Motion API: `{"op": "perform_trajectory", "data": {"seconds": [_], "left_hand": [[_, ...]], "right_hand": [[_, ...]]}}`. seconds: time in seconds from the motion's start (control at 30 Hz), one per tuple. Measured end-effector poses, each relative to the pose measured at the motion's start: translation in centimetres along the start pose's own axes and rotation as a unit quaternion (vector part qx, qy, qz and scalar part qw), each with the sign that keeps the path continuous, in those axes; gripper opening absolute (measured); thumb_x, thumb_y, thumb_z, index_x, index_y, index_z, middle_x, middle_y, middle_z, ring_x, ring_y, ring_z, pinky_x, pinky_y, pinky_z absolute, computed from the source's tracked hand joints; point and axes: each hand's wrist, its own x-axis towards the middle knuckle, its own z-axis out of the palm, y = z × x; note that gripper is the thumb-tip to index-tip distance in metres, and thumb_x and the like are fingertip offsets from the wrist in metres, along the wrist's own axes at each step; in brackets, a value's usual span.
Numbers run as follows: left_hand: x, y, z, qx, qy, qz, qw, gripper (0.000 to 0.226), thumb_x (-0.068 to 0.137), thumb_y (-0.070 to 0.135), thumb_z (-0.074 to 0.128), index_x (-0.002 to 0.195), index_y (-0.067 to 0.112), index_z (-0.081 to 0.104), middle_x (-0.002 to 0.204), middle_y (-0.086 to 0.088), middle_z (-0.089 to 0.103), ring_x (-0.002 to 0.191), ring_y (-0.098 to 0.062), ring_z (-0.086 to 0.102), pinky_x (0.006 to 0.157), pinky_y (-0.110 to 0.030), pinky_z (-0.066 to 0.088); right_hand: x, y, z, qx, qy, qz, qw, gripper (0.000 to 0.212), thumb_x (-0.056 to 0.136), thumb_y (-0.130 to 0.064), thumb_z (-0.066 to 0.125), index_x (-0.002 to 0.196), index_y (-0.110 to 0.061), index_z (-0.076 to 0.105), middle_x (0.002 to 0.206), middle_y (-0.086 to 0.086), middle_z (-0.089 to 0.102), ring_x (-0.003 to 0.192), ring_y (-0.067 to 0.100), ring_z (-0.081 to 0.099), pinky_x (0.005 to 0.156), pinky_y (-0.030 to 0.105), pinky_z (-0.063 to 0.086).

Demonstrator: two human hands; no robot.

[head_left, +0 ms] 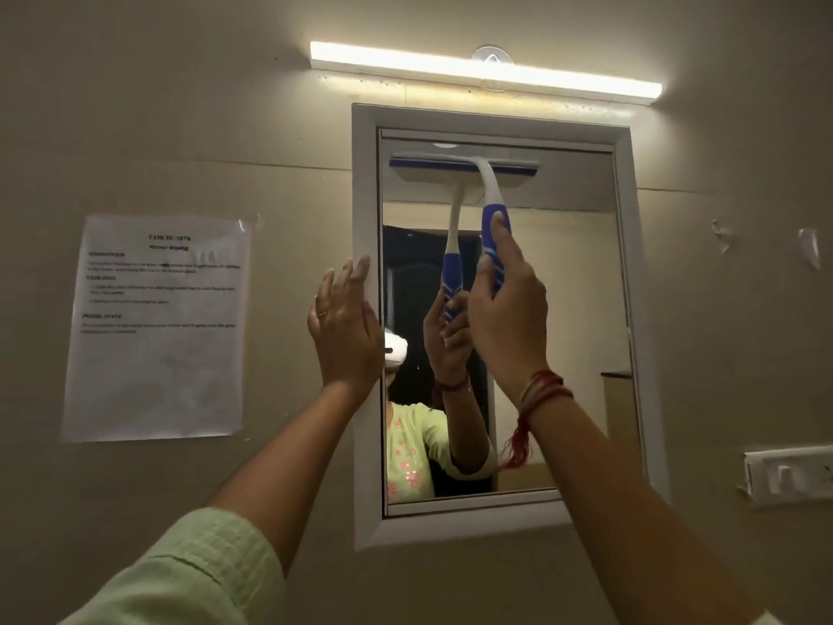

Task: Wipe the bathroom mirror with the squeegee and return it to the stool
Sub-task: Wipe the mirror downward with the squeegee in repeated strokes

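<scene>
Blue-handled squeegee [487,227] is being gripped in the right hand [507,327], blade crosswise above it atop the mirror [563,309]; the left hand [345,327] is being held spread.

A lit tube light [487,74] runs along the top of the beige wall [180,106]. A printed sheet [157,327] is taped up on the left. Low on the right sits a white switch plate [789,475], with tape scraps [809,248] above it.
</scene>
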Motion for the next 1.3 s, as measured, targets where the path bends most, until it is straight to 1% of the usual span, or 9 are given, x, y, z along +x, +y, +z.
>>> {"op": "perform_trajectory", "data": {"seconds": [0.17, 0.27, 0.37, 0.5, 0.67, 0.83, 0.97, 1.13, 1.3], "left_hand": [[0.0, 0.0, 0.0, 0.006, -0.001, 0.004, 1.0, 0.045, 0.091, 0.015, 0.033, 0.135, 0.02, 0.042, 0.139, -0.007, 0.047, 0.135, -0.029, 0.031, 0.106, -0.054, 0.026], [0.0, 0.0, 0.0, 0.008, 0.002, 0.0, 1.0, 0.046, 0.091, 0.016, 0.032, 0.136, 0.022, 0.041, 0.14, -0.006, 0.047, 0.136, -0.028, 0.03, 0.106, -0.054, 0.025], [-0.2, 0.0, 0.0, 0.008, 0.005, 0.0, 1.0, 0.046, 0.091, 0.015, 0.032, 0.136, 0.022, 0.041, 0.14, -0.006, 0.047, 0.136, -0.028, 0.03, 0.105, -0.054, 0.025], [-0.1, 0.1, -0.1, 0.015, 0.004, -0.001, 1.0, 0.047, 0.09, 0.015, 0.031, 0.136, 0.022, 0.041, 0.139, -0.007, 0.047, 0.136, -0.029, 0.031, 0.105, -0.054, 0.025], [-0.2, 0.1, 0.0, 0.02, 0.006, -0.006, 1.0, 0.048, 0.089, 0.014, 0.031, 0.136, 0.021, 0.041, 0.136, -0.008, 0.05, 0.134, -0.03, 0.033, 0.104, -0.054, 0.028], [-0.4, 0.3, -0.1, 0.027, 0.007, -0.007, 1.0, 0.048, 0.089, 0.014, 0.03, 0.135, 0.021, 0.042, 0.134, -0.008, 0.052, 0.133, -0.03, 0.035, 0.102, -0.054, 0.03], [-0.4, 0.4, -0.2, 0.022, 0.003, -0.011, 1.0, 0.048, 0.09, 0.015, 0.03, 0.135, 0.021, 0.042, 0.133, -0.009, 0.052, 0.133, -0.029, 0.035, 0.102, -0.053, 0.03], [-0.4, 0.4, -0.1, 0.016, 0.006, -0.009, 1.0, 0.047, 0.089, 0.012, 0.031, 0.134, 0.019, 0.043, 0.13, -0.01, 0.055, 0.132, -0.031, 0.037, 0.101, -0.055, 0.032], [-0.4, 0.3, 0.0, 0.015, 0.01, -0.007, 1.0, 0.046, 0.09, 0.013, 0.032, 0.134, 0.018, 0.044, 0.127, -0.011, 0.056, 0.129, -0.031, 0.04, 0.101, -0.053, 0.033]], "right_hand": [[-2.2, 1.0, -0.2, -0.025, -0.01, -0.021, 0.999, 0.05, 0.097, -0.019, 0.044, 0.143, -0.024, 0.027, 0.107, 0.008, 0.061, 0.083, 0.015, 0.062, 0.078, 0.032, 0.056], [-0.2, 0.7, 0.4, -0.05, -0.003, -0.042, 0.998, 0.051, 0.096, -0.02, 0.044, 0.144, -0.022, 0.026, 0.103, 0.009, 0.062, 0.083, 0.015, 0.061, 0.078, 0.028, 0.055], [1.0, 0.4, 0.9, -0.053, -0.008, -0.037, 0.998, 0.052, 0.096, -0.021, 0.044, 0.144, -0.021, 0.025, 0.104, 0.011, 0.062, 0.086, 0.016, 0.061, 0.081, 0.03, 0.054], [-2.6, 1.0, 0.4, -0.042, -0.03, -0.026, 0.998, 0.053, 0.095, -0.019, 0.043, 0.144, -0.021, 0.023, 0.098, 0.012, 0.059, 0.079, 0.017, 0.061, 0.077, 0.034, 0.056], [-3.9, 1.0, -0.4, -0.032, -0.038, -0.033, 0.998, 0.052, 0.096, -0.018, 0.042, 0.144, -0.021, 0.023, 0.097, 0.012, 0.058, 0.077, 0.013, 0.058, 0.075, 0.024, 0.052], [-0.6, -0.1, 0.2, -0.048, -0.032, -0.034, 0.998, 0.053, 0.096, -0.02, 0.042, 0.145, -0.019, 0.022, 0.1, 0.013, 0.058, 0.082, 0.016, 0.059, 0.079, 0.035, 0.055], [-3.1, 1.1, -0.8, -0.068, -0.055, -0.031, 0.996, 0.056, 0.095, -0.018, 0.043, 0.145, -0.02, 0.019, 0.099, 0.014, 0.057, 0.08, 0.019, 0.06, 0.078, 0.037, 0.056], [-6.2, 1.4, -1.8, -0.059, -0.048, -0.046, 0.996, 0.056, 0.094, -0.018, 0.046, 0.144, -0.021, 0.022, 0.094, 0.013, 0.058, 0.074, 0.013, 0.057, 0.072, 0.026, 0.053], [-2.2, 0.3, -0.7, -0.064, -0.031, -0.029, 0.997, 0.053, 0.096, -0.02, 0.043, 0.144, -0.02, 0.022, 0.101, 0.014, 0.06, 0.083, 0.019, 0.061, 0.079, 0.039, 0.056]]}}
